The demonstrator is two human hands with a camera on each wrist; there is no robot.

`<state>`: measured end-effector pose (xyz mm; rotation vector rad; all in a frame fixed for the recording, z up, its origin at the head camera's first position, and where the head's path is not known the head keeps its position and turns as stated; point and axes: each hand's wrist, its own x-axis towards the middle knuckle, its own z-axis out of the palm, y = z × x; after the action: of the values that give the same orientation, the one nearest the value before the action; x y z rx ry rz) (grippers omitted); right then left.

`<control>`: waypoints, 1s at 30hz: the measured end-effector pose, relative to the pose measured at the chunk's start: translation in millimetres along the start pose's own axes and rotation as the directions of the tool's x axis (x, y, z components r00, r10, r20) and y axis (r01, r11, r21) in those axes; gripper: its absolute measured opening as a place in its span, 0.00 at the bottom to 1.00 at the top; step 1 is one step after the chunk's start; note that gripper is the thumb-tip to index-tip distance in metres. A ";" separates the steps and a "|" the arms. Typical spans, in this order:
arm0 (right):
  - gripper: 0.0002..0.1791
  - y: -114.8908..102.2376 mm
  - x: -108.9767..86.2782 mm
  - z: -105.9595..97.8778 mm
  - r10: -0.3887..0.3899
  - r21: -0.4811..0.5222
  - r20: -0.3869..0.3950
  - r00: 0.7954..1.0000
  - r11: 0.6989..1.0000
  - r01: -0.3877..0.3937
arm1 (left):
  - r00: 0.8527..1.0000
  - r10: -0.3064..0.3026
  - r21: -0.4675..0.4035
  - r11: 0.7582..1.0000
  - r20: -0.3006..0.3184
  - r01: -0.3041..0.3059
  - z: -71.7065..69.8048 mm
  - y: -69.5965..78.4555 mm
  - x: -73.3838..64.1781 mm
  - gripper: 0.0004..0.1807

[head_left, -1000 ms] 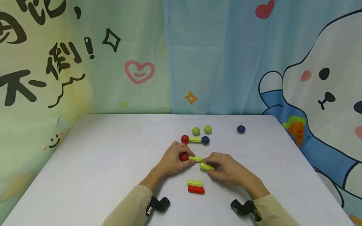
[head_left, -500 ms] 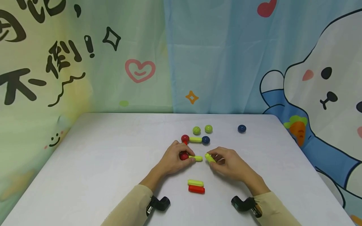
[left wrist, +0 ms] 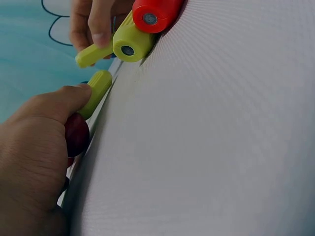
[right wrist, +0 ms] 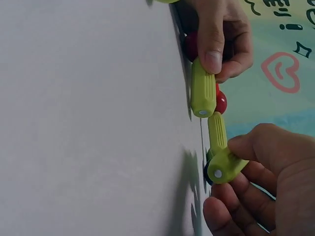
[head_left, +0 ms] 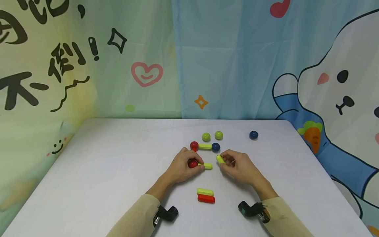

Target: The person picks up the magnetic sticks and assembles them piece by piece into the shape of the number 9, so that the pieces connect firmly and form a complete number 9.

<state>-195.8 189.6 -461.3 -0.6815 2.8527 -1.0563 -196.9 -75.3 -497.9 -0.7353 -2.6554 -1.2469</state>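
Note:
My left hand [head_left: 182, 169] pinches a yellow-green rod [head_left: 208, 166] beside the red ball [head_left: 192, 163] at the rod's left end. A short way to the right, my right hand [head_left: 242, 166] holds another yellow-green rod [head_left: 220, 159] between thumb and fingers; in the right wrist view this rod [right wrist: 226, 167] shows a small metallic disc on its end. Behind the hands, a yellow-green rod [head_left: 205, 146] links a second red ball [head_left: 194, 145] to a blue ball [head_left: 215, 147]. A bit of red rod [head_left: 194, 149] shows below that red ball; its rest is hidden by my left hand.
Nearer me, a yellow-green rod [head_left: 205, 191] and a red rod [head_left: 206, 198] lie side by side on the white table [head_left: 118, 158]. Two green balls [head_left: 218, 135] rest at the back, with a loose blue ball [head_left: 253, 135] further right. A printed curtain [head_left: 225, 65] hangs behind.
My right hand has lifted its rod away from beside the left hand's rod and moved it back toward the blue ball, tilting it more steeply. My left hand has stayed in place.

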 end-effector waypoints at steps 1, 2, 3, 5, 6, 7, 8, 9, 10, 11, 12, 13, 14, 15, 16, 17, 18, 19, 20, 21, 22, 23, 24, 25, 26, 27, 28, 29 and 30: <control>0.13 0.6 0.4 0.0 0.002 0.005 -0.006 1.000 1.000 -0.002 | 1.000 0.003 0.003 1.000 0.000 -0.003 0.4 0.0 0.3 0.07; 0.13 1.3 1.0 0.3 0.008 0.011 -0.011 1.000 1.000 -0.007 | 1.000 0.007 0.006 1.000 -0.002 -0.007 0.7 0.2 0.6 0.07; 0.13 2.0 1.3 0.4 0.012 0.014 -0.012 1.000 1.000 -0.012 | 1.000 0.008 0.009 1.000 0.000 -0.008 0.9 0.4 1.0 0.07; 0.14 2.7 1.9 0.5 0.026 0.020 -0.012 1.000 0.999 -0.026 | 1.000 0.013 0.013 1.000 0.002 -0.013 1.5 0.5 1.8 0.06; 0.14 2.8 2.2 0.6 0.034 0.023 -0.012 0.999 0.999 -0.033 | 1.000 0.013 0.013 1.000 0.003 -0.013 1.8 0.7 2.2 0.06; 0.14 3.0 2.5 0.9 0.043 0.026 -0.013 0.999 0.999 -0.043 | 1.000 0.013 0.011 1.000 0.005 -0.013 1.9 0.9 2.5 0.06; 0.14 3.1 3.0 1.4 0.049 0.030 -0.012 0.999 0.998 -0.049 | 1.000 0.011 0.007 1.000 0.008 -0.011 1.9 1.3 2.7 0.06; 0.14 3.0 3.3 1.9 0.051 0.035 -0.011 0.999 0.998 -0.051 | 1.000 0.008 0.004 1.000 0.011 -0.008 1.7 1.6 2.7 0.06; 0.15 3.0 3.9 2.7 0.055 0.039 -0.010 0.998 0.998 -0.055 | 1.000 0.005 0.000 1.000 0.009 -0.005 1.5 2.1 2.5 0.06; 0.15 3.1 4.5 3.8 0.064 0.042 -0.008 0.998 0.997 -0.064 | 1.000 0.000 -0.005 1.000 0.007 0.000 1.2 2.2 2.1 0.05; 0.15 3.2 5.0 5.1 0.073 0.045 -0.007 0.997 0.996 -0.073 | 1.000 -0.005 -0.010 1.000 0.006 0.005 1.0 2.3 1.6 0.05; 0.15 3.2 5.5 6.3 0.082 0.047 -0.004 0.997 0.996 -0.082 | 1.000 -0.009 -0.013 1.000 0.004 0.009 0.6 2.6 1.2 0.04; 0.15 3.0 6.1 7.2 0.088 0.049 -0.003 0.996 0.995 -0.087 | 1.000 -0.015 -0.017 1.000 0.000 0.015 0.2 2.7 0.7 0.04; 0.15 2.8 6.6 7.8 0.096 0.052 -0.004 0.995 0.994 -0.095 | 1.000 -0.015 -0.022 1.000 -0.008 0.014 -0.2 3.0 0.5 0.03; 0.15 2.6 7.1 8.2 0.107 0.053 -0.008 0.994 0.993 -0.107 | 1.000 -0.015 -0.024 1.000 -0.018 0.014 -0.6 3.3 0.4 0.03; 0.15 2.4 7.6 8.5 0.119 0.053 -0.013 0.993 0.992 -0.118 | 1.000 -0.015 -0.025 1.000 -0.027 0.014 -1.1 3.6 0.8 0.02; 0.15 2.0 8.0 8.3 0.125 0.055 -0.018 0.992 0.991 -0.124 | 0.999 -0.016 -0.027 1.000 -0.040 0.015 -2.0 4.7 1.4 0.02; 0.15 1.8 8.4 8.1 0.132 0.055 -0.025 0.991 0.990 -0.131 | 0.998 -0.016 -0.027 1.000 -0.055 0.015 -3.1 6.2 2.2 0.02; 0.15 1.7 8.9 7.8 0.139 0.054 -0.033 0.990 0.989 -0.137 | 0.997 -0.018 -0.029 0.999 -0.073 0.016 -4.0 7.7 3.5 0.02; 0.14 1.6 9.3 7.3 0.146 0.052 -0.040 0.988 0.988 -0.144 | 0.996 -0.017 -0.027 1.000 -0.089 0.015 -5.3 9.4 5.3 0.02; 0.14 1.5 9.8 6.8 0.154 0.050 -0.045 0.987 0.987 -0.152 | 0.995 -0.026 -0.023 0.999 -0.098 0.024 -6.9 11.5 7.3 0.02; 0.14 1.6 10.2 6.2 0.157 0.048 -0.047 0.986 0.987 -0.155 | 0.994 -0.033 -0.015 0.999 -0.105 0.032 -8.1 13.2 9.9 0.02; 0.15 1.6 10.5 5.8 0.161 0.048 -0.048 0.986 0.986 -0.158 | 0.993 -0.038 -0.001 0.999 -0.108 0.038 -9.2 14.9 12.7 0.03; 0.15 1.5 10.6 5.4 0.164 0.048 -0.049 0.985 0.986 -0.162 | 0.993 -0.040 0.020 0.999 -0.108 0.043 -9.7 16.0 15.8 0.03; 0.15 1.3 10.7 5.2 0.166 0.049 -0.049 0.985 0.985 -0.164 | 0.994 -0.041 0.046 0.998 -0.106 0.046 -10.1 17.0 18.9 0.04; 0.15 1.0 10.7 5.1 0.168 0.053 -0.047 0.985 0.985 -0.165 | 0.994 -0.038 0.073 0.996 -0.099 0.045 -10.5 17.9 22.0 0.05; 0.15 0.7 10.6 5.2 0.171 0.053 -0.045 0.984 0.984 -0.168 | 0.995 -0.036 0.104 0.994 -0.092 0.046 -10.8 18.8 24.8 0.06; 0.15 0.4 10.6 5.5 0.173 0.052 -0.044 0.984 0.984 -0.170 | 0.996 -0.026 0.139 0.990 -0.086 0.038 -10.6 19.0 27.6 0.07; 0.15 0.0 10.4 5.7 0.176 0.052 -0.042 0.983 0.983 -0.174 | 0.997 -0.016 0.168 0.985 -0.078 0.029 -10.8 19.8 29.9 0.08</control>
<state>-204.3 181.9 -464.3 -0.3990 2.8511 -1.1229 -214.7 -61.4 -468.1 -0.6212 -2.6721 -1.0161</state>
